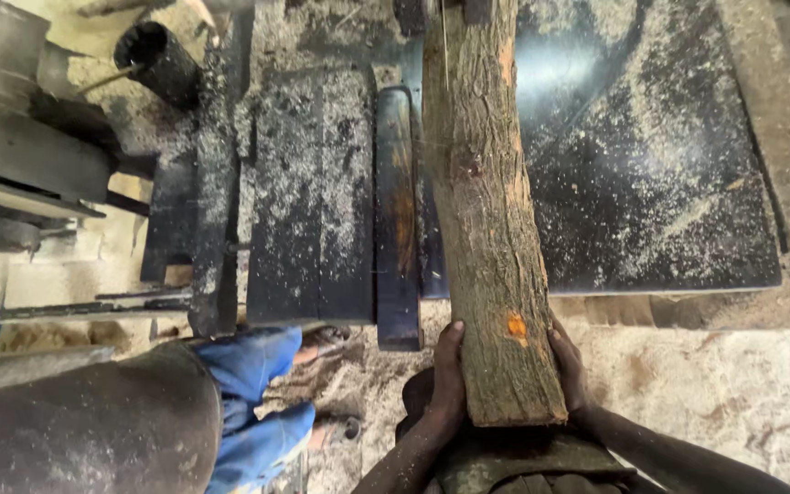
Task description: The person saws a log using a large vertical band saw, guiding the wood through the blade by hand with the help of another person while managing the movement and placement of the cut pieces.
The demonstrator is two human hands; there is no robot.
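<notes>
A long rough log (486, 210) with bark lies lengthwise on a dark metal saw table (669, 183), its near end sticking out over the table's front edge toward me. My left hand (447, 375) grips the left side of the log's near end. My right hand (569, 366) grips its right side. A thin vertical saw blade (443, 46) meets the log near its far end. An orange mark (517, 326) shows on the bark close to my hands.
Sawdust covers the table and the ground. A dark metal guide rail (398, 220) runs along the log's left side. Another person's legs in blue trousers (253, 402) and sandalled feet stand at the lower left beside a rounded dark metal body (84, 430). A black pipe (159, 62) lies at upper left.
</notes>
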